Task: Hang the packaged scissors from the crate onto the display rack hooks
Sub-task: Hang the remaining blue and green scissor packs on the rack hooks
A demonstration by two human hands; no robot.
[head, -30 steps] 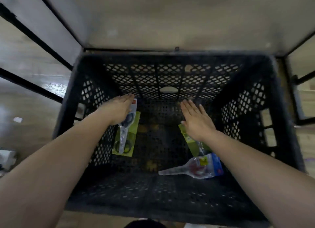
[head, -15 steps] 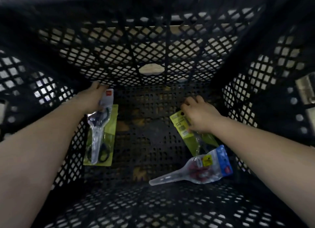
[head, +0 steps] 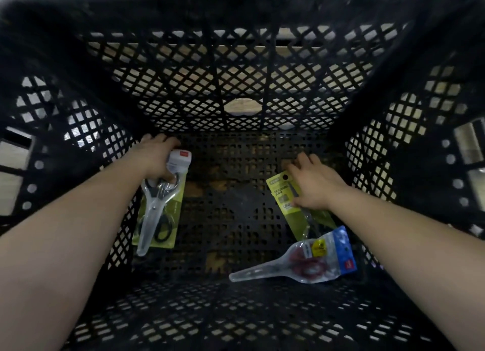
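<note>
- Our left hand reaches deep into the black crate, fingers curled round a white-topped scissors pack; this lies over a green-carded pack by the left wall.
- Our right hand grips a green scissors pack on the crate floor.
- A blue-topped pack of red scissors lies just beside it, nearer us.

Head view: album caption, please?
Inside a black plastic lattice crate, left hand grips a white-topped scissors pack, right hand a green-carded scissors pack.
</note>
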